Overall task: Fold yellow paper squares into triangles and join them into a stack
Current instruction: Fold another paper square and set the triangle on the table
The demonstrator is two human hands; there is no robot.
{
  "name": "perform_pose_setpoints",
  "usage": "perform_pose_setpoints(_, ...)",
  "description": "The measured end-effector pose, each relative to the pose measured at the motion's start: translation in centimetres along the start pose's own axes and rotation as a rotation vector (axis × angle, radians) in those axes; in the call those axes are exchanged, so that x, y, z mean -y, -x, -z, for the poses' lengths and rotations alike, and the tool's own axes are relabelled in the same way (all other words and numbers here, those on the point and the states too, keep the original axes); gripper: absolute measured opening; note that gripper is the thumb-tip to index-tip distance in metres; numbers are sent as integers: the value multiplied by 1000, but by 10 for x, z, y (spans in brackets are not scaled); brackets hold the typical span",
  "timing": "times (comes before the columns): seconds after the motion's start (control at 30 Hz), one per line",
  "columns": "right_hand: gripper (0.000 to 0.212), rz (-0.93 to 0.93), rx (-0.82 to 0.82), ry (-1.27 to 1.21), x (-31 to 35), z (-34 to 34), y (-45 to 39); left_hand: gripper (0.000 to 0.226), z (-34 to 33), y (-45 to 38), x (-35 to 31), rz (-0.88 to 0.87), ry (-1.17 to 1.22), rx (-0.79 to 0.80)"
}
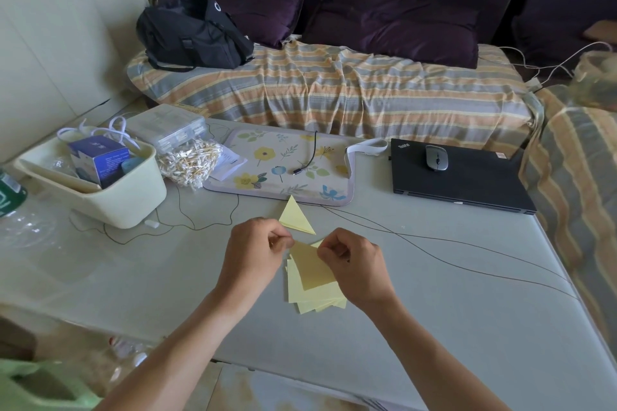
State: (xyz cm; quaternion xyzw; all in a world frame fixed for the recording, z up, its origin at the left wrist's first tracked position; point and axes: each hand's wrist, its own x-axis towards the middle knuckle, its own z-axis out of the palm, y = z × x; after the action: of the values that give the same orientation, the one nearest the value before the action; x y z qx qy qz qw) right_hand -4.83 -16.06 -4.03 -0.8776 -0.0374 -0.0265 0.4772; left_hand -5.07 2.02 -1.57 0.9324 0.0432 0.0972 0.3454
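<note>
In the lower middle of the frame both hands meet above a loose pile of yellow squares [314, 297] lying fanned on the grey table [467, 327]. The left hand [255, 252] has its fingers curled and pinches the upper left corner of one yellow sheet [312, 265]; the right hand [352, 262] is curled too and pinches the upper right corner of this sheet. The sheet hangs between them, its lower edge over the pile. Just above the hands lies a folded triangle [296, 216] — its tip points to the floral mat [283, 165], which it nearly reaches. A thin dark wire [450, 243] runs from near the triangle toward the right edge of the table. A closed laptop [460, 177] with a mouse [436, 158] on it lies at the upper right, a cream tub [113, 197] at the left. Bare table surface shows right and left of the hands — the near table edge runs below the forearms.
</note>
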Motion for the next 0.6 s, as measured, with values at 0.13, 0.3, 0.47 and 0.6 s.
perform_pose_setpoints(0.13, 8, -151, 74, -26, -2, 2, -1, 14, 4, -1, 0, 144, 139, 11)
perform_pose_setpoints(0.3, 6, -218, 190, -29, 1, -1, 1, 10, 1, -3, 1, 292, 351, 50)
perform_pose_setpoints(0.47, 8, -299, 242, -128, 3, 0, 1, 6, 2, -2, -1, 326, 458, 108)
perform_pose_setpoints(0.6, 7, -284, 263, -122, 3, -1, 2, 8, 2, -1, -3, 328, 477, 72)
